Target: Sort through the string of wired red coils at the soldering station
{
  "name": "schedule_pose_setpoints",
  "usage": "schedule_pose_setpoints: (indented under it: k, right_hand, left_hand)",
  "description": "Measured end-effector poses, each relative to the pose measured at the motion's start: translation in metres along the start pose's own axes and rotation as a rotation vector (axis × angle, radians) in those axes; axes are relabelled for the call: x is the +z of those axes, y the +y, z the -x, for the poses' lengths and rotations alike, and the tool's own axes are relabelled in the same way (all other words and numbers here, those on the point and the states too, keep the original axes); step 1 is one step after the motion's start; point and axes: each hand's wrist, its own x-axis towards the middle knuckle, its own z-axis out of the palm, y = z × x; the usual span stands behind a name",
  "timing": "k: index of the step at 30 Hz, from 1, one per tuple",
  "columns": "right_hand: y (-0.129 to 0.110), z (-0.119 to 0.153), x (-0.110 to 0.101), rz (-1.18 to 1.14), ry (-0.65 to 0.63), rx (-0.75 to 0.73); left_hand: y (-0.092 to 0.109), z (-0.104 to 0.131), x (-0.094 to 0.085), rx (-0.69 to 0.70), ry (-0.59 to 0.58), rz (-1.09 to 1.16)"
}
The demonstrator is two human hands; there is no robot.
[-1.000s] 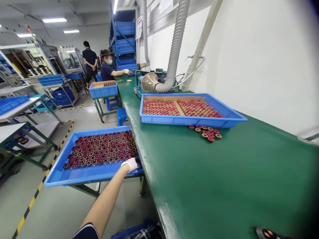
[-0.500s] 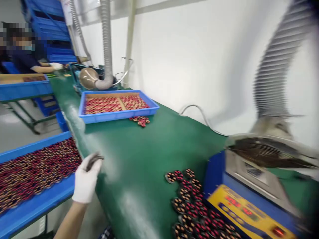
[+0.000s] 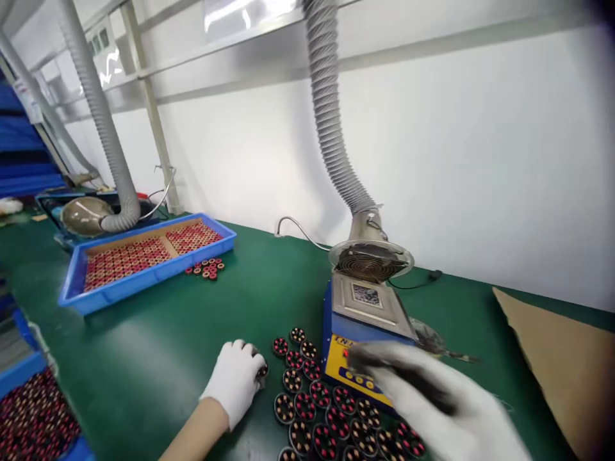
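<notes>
My left hand [image 3: 236,379], in a white glove, rests on the green bench with its fingers curled around a small round wound part, right beside a cluster of the same red and black round parts [image 3: 327,410] lying on the bench. My right hand [image 3: 437,397], also gloved and blurred by motion, hovers over the right side of that cluster, in front of a blue and yellow solder pot [image 3: 360,326]. A dark, thin thing shows across its fingers, too blurred to identify.
A grey ribbed extraction hose [image 3: 331,128] hangs down over the solder pot. A blue tray [image 3: 144,282] of red parts sits far left, a few loose parts [image 3: 206,267] beside it. A second hose and funnel [image 3: 91,214] stand behind. Brown cardboard [image 3: 552,358] lies at right.
My view has swung right from the side tray to the solder pot. My left hand carried a part from the tray onto the bench beside the cluster. My right hand has come into view.
</notes>
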Motion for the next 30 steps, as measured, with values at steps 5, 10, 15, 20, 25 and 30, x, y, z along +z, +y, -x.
schedule_pose_setpoints:
  k: [5, 10, 15, 20, 25, 30]
  right_hand:
    - [0.004, -0.021, 0.031, -0.438, -0.124, 0.161]
    - [0.000, -0.014, 0.026, -1.075, -0.013, 0.227]
    - [0.004, -0.016, 0.009, -1.172, 0.011, 0.152]
    - [0.002, -0.021, 0.004, -1.205, -0.018, 0.098]
    - [-0.001, -0.018, 0.000, -0.948, -0.069, 0.022]
    - [0.004, -0.016, -0.001, -0.910, -0.001, 0.028]
  left_hand:
    - [0.049, -0.004, -0.055, 0.269, 0.505, -0.107]
    - [0.095, -0.024, -0.067, 0.511, 0.850, -0.083]
    - [0.111, -0.041, -0.067, 0.321, 0.470, 0.407]
    - [0.116, -0.046, -0.076, 0.454, 0.405, 0.488]
    - [0.112, -0.045, -0.071, 0.536, 0.712, 0.357]
    - [0.101, -0.044, -0.066, 0.572, 0.713, 0.420]
